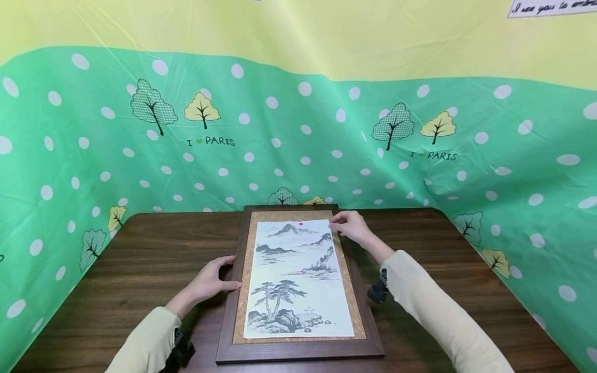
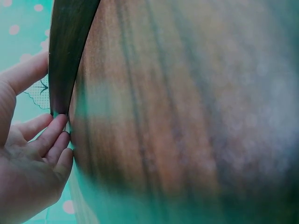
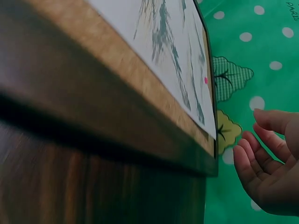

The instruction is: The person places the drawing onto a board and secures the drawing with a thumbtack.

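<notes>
A dark wooden frame (image 1: 298, 351) with a cork board (image 1: 362, 326) inside lies on the table. On the cork is a sheet of white paper (image 1: 322, 300) with an ink landscape of mountains and pine trees. A pink pushpin (image 1: 300, 224) shows near the sheet's top edge. My left hand (image 1: 207, 280) rests at the frame's left side, thumb and fingertips against the edge. My right hand (image 1: 352, 226) is by the sheet's upper right corner; in the right wrist view its fingers (image 3: 250, 161) are loosely bent with nothing visible between them.
The dark wood table (image 1: 154, 259) extends on both sides of the frame. A green and yellow curtain (image 1: 298, 119) with printed trees and white dots hangs behind and around it. A white paper strip with handwriting (image 1: 550, 7) is at the top right.
</notes>
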Tool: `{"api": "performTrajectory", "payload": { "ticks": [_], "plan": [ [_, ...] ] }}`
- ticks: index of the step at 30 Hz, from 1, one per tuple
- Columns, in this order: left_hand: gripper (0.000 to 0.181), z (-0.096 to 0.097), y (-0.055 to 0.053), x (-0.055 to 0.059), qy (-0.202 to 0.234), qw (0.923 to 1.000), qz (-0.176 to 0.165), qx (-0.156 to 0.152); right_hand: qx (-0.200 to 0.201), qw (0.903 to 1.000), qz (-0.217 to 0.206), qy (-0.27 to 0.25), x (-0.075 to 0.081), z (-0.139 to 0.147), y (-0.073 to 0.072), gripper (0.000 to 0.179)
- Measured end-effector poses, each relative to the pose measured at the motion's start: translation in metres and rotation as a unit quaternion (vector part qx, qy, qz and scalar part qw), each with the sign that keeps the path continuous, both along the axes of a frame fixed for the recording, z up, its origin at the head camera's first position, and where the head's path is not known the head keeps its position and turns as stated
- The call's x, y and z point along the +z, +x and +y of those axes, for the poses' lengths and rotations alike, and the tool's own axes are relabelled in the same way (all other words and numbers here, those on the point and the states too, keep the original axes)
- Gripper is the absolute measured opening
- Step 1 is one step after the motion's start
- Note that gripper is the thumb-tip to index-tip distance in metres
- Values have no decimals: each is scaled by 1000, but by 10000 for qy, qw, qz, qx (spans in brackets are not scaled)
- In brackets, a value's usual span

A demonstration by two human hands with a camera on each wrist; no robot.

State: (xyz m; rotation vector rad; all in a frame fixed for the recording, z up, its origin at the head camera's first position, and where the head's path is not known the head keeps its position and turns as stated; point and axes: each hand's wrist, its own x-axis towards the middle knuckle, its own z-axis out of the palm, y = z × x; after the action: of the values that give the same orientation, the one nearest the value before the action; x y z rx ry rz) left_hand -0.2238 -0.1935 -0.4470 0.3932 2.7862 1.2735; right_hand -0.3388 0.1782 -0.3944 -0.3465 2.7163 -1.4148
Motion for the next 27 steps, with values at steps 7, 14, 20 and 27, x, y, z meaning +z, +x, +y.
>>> {"api": "performTrajectory", "payload": {
  "ticks": [7, 14, 20, 27],
  "plan": [
    [72, 0, 0, -1, -13, 10000, 0, -23, -66, 9998, 138, 107, 4, 37, 21, 27],
    [72, 0, 0, 0, 3, 10000, -52, -11, -89, 9999, 58, -13, 8, 66, 42, 31],
    [73, 1, 0, 2, -111, 9999, -64, -24, -144, 9998, 131, 10, 8, 85, 56, 33],
    [70, 0, 0, 7, -134, 9998, -38, -139, -171, 9996, 206, 92, 0, 102, 71, 32]
  ]
}}
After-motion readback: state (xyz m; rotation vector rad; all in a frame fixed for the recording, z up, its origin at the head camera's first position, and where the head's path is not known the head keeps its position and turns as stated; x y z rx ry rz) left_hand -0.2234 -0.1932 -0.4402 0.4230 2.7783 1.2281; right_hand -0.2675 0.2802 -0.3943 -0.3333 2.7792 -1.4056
